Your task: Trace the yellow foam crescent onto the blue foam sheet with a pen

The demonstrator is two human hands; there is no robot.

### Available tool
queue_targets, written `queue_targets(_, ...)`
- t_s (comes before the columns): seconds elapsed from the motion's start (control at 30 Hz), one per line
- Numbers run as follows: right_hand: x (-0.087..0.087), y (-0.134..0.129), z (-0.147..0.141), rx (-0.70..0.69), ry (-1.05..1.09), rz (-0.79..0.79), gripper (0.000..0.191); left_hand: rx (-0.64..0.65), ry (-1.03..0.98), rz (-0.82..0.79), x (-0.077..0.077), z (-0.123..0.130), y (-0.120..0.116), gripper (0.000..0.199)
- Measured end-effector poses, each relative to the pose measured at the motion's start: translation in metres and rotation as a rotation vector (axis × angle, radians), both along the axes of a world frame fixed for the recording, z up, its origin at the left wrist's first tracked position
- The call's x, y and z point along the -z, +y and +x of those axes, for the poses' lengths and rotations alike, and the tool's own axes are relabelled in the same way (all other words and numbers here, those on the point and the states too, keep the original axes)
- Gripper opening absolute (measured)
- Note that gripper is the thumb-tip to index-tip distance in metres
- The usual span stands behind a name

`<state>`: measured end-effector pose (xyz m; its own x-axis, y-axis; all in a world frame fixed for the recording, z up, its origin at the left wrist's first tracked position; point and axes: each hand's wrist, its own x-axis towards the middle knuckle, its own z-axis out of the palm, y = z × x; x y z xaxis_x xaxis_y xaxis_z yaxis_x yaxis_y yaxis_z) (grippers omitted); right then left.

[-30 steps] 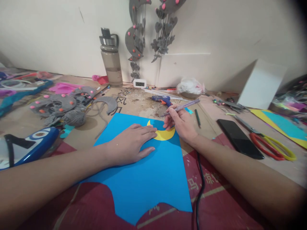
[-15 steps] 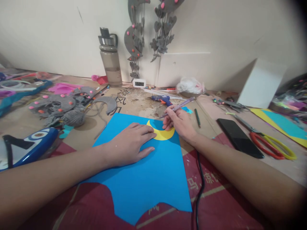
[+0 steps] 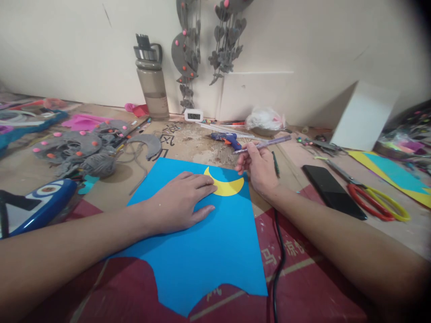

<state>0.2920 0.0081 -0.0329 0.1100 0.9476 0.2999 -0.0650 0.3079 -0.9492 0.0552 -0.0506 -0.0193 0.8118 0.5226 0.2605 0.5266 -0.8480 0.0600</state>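
Note:
My left hand (image 3: 183, 199) lies flat on a blue sheet (image 3: 208, 251), its fingertips pressing the left part of a yellow crescent (image 3: 229, 186). The crescent rests near the sheet's far right corner, and its right tip is uncovered. Curved pieces are cut out of the sheet's near edge. Just beyond the right edge of the sheet, my right hand (image 3: 259, 168) holds a purple pen (image 3: 269, 143) between thumb and fingers. The pen is tilted, with its lower end toward the left and above the table.
A glue gun (image 3: 224, 138) lies behind the sheet. At the right are a black phone (image 3: 332, 190) and scissors (image 3: 370, 195) with red and yellow handles. Grey felt pieces (image 3: 82, 143) with pink dots lie at the left. A water bottle (image 3: 153, 85) and a small digital clock (image 3: 193, 115) stand by the wall.
My right hand has moved off the crescent to the right with the pen, uncovering the crescent's right tip. My left hand stays on the crescent. The view has shifted slightly.

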Motion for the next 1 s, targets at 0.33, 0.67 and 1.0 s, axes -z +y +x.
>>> queue_targets(0.33, -0.003, -0.002, -0.001, 0.030, 0.038, 0.047, 0.043, 0.001, 0.002, -0.012, 0.000, 0.000, 0.000, 0.041)
queue_targets(0.67, -0.004, -0.004, -0.002, 0.031, 0.014, 0.035, 0.043, 0.002, 0.006, -0.011, 0.000, 0.001, 0.001, 0.041)
queue_targets(1.0, -0.008, -0.015, -0.008, -0.129, -0.180, 0.052, 0.037, -0.017, 0.052, -0.009, -0.003, 0.001, -0.001, 0.041)
